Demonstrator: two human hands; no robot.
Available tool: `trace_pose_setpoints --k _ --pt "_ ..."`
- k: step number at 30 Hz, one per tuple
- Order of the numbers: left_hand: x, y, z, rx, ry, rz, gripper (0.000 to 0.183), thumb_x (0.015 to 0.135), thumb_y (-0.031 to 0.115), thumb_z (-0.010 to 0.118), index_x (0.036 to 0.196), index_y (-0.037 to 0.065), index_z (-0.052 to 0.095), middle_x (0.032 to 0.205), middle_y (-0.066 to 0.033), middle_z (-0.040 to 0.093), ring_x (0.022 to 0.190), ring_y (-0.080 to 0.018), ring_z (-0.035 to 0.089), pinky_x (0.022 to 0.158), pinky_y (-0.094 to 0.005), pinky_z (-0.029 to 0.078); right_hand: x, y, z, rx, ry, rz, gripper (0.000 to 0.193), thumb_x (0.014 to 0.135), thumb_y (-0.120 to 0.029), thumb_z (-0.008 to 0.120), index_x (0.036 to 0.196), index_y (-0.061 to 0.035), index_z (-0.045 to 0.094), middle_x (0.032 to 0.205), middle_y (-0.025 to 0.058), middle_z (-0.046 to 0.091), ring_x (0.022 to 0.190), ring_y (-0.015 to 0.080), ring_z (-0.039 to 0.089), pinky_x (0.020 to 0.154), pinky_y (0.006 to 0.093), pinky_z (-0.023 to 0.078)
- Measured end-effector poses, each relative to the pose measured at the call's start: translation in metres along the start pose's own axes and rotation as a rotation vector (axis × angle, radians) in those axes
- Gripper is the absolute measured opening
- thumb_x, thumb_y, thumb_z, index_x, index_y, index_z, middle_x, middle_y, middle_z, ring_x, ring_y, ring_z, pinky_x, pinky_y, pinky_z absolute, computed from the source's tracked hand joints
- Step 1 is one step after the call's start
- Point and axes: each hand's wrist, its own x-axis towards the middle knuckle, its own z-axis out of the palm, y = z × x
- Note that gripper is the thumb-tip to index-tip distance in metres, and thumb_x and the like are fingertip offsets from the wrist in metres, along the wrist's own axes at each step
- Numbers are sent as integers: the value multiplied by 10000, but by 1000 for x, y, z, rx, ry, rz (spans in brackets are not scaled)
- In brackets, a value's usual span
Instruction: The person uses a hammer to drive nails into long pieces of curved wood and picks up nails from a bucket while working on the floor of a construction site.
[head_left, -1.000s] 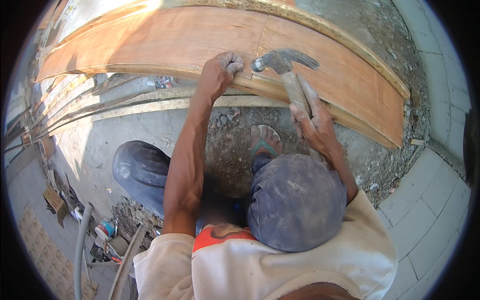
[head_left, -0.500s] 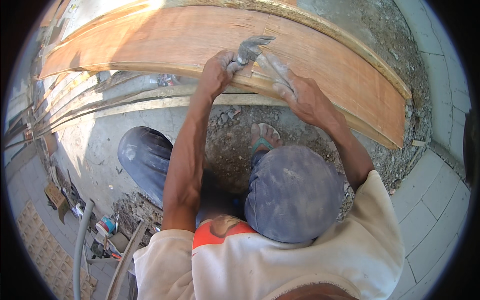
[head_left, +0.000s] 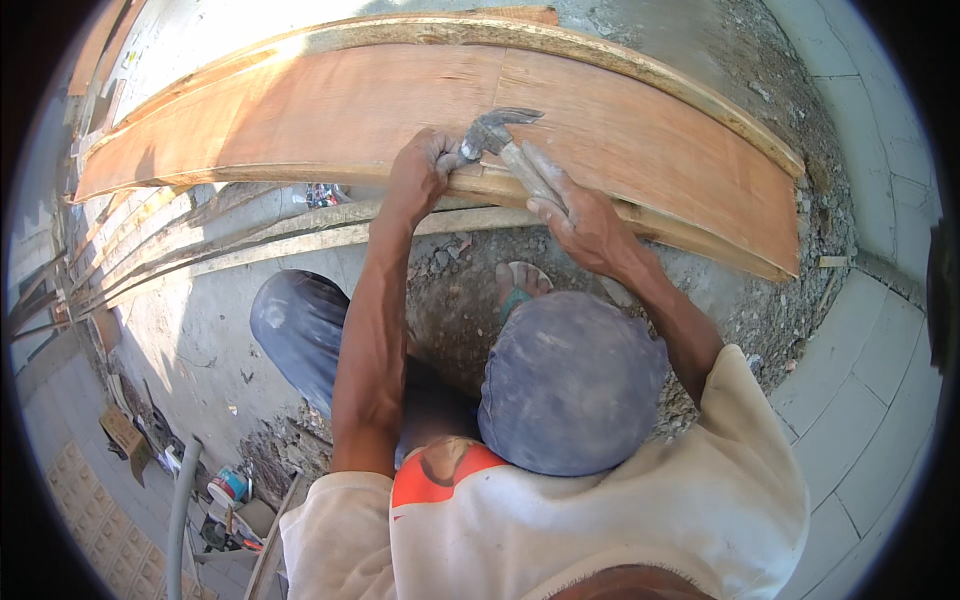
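Note:
My right hand [head_left: 585, 222] is wrapped round the handle of a claw hammer [head_left: 532, 172]. The hammer's grey head lies over the near edge of a long plywood panel [head_left: 610, 125], its claw pointing right and its striking face beside my left fingertips. My left hand [head_left: 422, 175] is closed at that same edge, thumb and finger pinched together. Whatever is between those fingers, if anything, is too small or hidden. Wooden strips run along the panel's long edges; the near strip [head_left: 680, 232] passes under both hands.
Loose timber lengths [head_left: 255, 238] lie between the panel and my knees. Rubble [head_left: 455, 265] covers the ground around my sandalled foot. At lower left are a grey pipe [head_left: 183, 520], a small bucket [head_left: 228, 487] and a cardboard piece [head_left: 126, 440]. Grey paving [head_left: 855, 420] lies to the right.
The whole view has shifted a little, so the panel sits slightly lower and farther left. Both hands stay close together at the panel's near edge, the hammer still in my right hand.

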Motion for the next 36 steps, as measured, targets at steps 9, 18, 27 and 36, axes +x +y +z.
trace_pose_setpoints --k 9,18,27,36 --pt "65 10 -46 -363 -67 -266 280 1036 311 683 1048 38 741 825 40 596 738 -85 510 707 -254 448 -135 55 42 574 -84 456 634 1009 -357 683 1485 -35 418 1199 167 679 1130 321 654 984 398 504" --pt "158 -32 -47 -243 -21 -187 440 1118 333 472 1263 -32 671 942 -61 662 915 -202 604 871 -353 494 -307 108 106 758 108 965 174 947 -245 760 954 -101 662 804 -39 582 703 101 541 618 306 461" --pt "245 -44 -9 366 81 330 634 1048 430 581 1475 -33 515 1479 -262 560 1349 -417 562 1133 -471 464 -184 68 203 573 302 851 149 935 -242 723 962 -107 666 779 -5 596 693 142 564 611 351 469" --pt "280 -64 1 762 -202 288 581 1036 484 594 1262 -49 641 1285 -292 672 1169 -448 669 1022 -524 531 -55 17 224 253 431 686 134 921 -238 682 971 -114 670 751 33 611 682 188 590 603 402 477"
